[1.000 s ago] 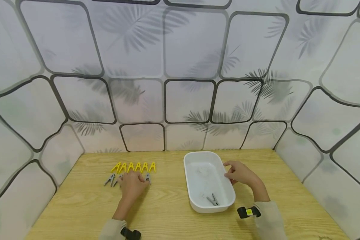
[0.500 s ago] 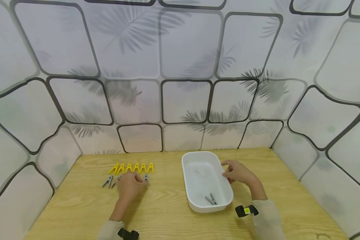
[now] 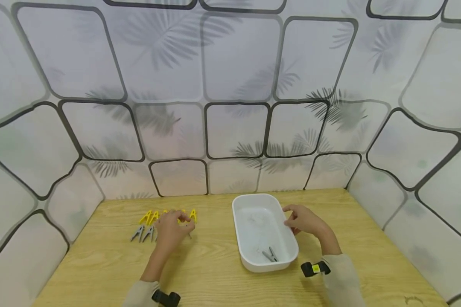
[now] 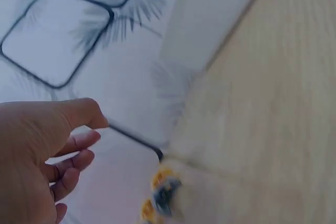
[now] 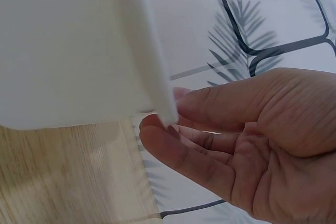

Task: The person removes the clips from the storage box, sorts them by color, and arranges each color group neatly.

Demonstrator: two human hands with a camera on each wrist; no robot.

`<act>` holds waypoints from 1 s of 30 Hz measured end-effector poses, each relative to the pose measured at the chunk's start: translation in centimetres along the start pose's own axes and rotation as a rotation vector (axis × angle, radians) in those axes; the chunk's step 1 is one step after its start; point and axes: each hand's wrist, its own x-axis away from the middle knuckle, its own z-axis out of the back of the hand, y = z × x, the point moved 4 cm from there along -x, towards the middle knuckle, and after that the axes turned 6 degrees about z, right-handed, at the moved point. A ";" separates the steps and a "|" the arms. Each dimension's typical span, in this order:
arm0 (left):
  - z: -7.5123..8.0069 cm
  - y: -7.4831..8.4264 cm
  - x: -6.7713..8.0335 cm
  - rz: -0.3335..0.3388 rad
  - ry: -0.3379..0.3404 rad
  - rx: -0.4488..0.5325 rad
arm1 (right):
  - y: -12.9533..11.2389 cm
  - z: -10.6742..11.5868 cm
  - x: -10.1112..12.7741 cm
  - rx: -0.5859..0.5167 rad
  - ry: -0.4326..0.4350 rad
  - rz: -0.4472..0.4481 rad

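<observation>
My left hand [image 3: 171,233] hovers over the clothespins at the left, thumb and fingers loosely bent and nothing showing between them in the left wrist view. Grey clothespins [image 3: 137,233] stand in a row there, partly hidden by the hand; one grey clothespin [image 4: 165,196] shows beyond the fingers. Behind them runs a row of yellow clothespins [image 3: 192,215]. My right hand [image 3: 306,221] pinches the right rim of a white plastic basin [image 5: 157,72], thumb against the rim and fingers below it. One grey clothespin [image 3: 270,255] lies inside, near the basin's front end.
The wooden table [image 3: 215,264] carries everything. Patterned cloth walls [image 3: 230,128] close it in at the back and both sides. Black wrist cameras [image 3: 316,269] are strapped on both sleeves.
My left hand has shifted slightly up and away from me, now covering some yellow clothespins and uncovering more of the grey ones at left. The right hand keeps its grip on the basin.
</observation>
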 end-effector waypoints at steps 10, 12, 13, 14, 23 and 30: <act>-2.9 9.0 -1.4 -0.383 -0.165 0.110 | 0.3 0.0 -0.2 0.010 0.007 -0.007; -3.7 10.6 -1.6 -0.451 -0.239 0.092 | 0.3 0.0 -0.3 0.010 0.010 -0.002; -4.1 11.4 -1.7 -0.485 -0.273 0.082 | 0.3 0.0 -0.3 0.008 0.012 -0.003; -4.4 12.1 -1.7 -0.515 -0.305 0.073 | 0.3 0.0 -0.3 0.006 0.014 -0.003; -7.8 17.8 -0.8 -0.696 -0.591 -0.134 | 0.4 -0.1 -0.2 0.009 0.013 0.006; -9.7 20.7 0.2 -0.804 -0.665 -0.373 | 0.1 0.1 0.0 0.015 -0.003 0.026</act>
